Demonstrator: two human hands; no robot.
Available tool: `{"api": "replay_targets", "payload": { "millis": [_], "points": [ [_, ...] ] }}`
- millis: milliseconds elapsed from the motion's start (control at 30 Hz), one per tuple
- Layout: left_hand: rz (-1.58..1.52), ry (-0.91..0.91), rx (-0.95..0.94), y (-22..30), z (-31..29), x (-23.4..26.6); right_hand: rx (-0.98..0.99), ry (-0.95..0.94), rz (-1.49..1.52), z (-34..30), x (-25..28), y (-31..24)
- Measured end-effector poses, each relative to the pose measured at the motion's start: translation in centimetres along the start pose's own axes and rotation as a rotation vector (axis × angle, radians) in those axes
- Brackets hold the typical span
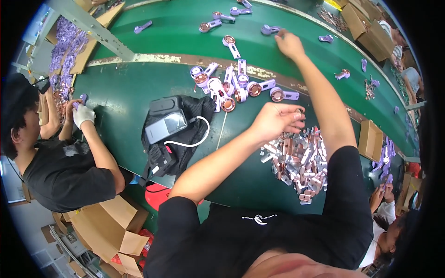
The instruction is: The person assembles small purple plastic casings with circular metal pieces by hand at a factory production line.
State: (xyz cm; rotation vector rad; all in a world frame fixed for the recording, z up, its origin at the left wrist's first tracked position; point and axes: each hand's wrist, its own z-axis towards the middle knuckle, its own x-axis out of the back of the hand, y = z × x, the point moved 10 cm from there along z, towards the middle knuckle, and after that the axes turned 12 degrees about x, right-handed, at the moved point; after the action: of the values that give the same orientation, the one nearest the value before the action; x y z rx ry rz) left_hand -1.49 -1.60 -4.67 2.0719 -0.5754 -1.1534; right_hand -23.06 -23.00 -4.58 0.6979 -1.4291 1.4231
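My right hand (290, 45) reaches out over the green conveyor belt, its fingertips closed at the handle end of a purple handheld fan part (268, 30). Close to the table's belt-side edge, my left hand (277, 121) has thumb and fingers pinched together around something small and dark that I cannot make out. Below it lies a heap of small flat pieces (301, 162) in copper, silver and clear tones. To its left, a cluster of purple and copper fan parts (227, 88) lies on the dark green table (241, 180), some overlapping.
A black mesh bag (185, 134) carries a grey power bank (166, 127) with a white cable. More fan parts (211, 25) are spread along the belt (171, 32). A co-worker (65, 157) sits at left, another (387, 227) at right. Open cardboard boxes (106, 227) stand lower left.
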Motion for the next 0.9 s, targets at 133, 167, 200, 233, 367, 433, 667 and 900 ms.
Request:
{"api": "replay_targets", "payload": {
  "millis": [133,167,200,233,367,433,667,900],
  "points": [
    [-0.033,0.037,0.028,-0.2,0.1,1.3,-0.129,-0.023,0.141,-2.8,1.9,0.4],
    [-0.021,0.037,0.034,0.0,0.3,1.2,-0.193,-0.017,0.174,-3.0,2.5,1.2],
    [-0.01,0.025,0.038,-0.2,0.3,1.0,-0.195,-0.013,0.169,-2.9,2.3,1.7],
    [-0.009,0.014,0.042,-0.6,0.4,0.8,-0.048,0.041,0.056,-1.9,2.3,0.8],
    [-0.026,-0.025,0.058,-1.6,0.3,0.2,0.357,0.107,-0.119,1.7,-0.3,-3.2],
    [0.001,-0.039,0.07,-1.6,0.1,-0.4,0.396,0.13,-0.216,3.1,-1.2,-4.0],
    [-0.027,-0.021,0.022,-1.0,0.1,0.9,0.381,0.121,0.103,2.0,-0.6,-3.8],
    [-0.19,0.026,-0.001,0.2,0.0,2.8,0.131,0.131,0.694,-8.3,4.6,-1.8]
  ]
}}
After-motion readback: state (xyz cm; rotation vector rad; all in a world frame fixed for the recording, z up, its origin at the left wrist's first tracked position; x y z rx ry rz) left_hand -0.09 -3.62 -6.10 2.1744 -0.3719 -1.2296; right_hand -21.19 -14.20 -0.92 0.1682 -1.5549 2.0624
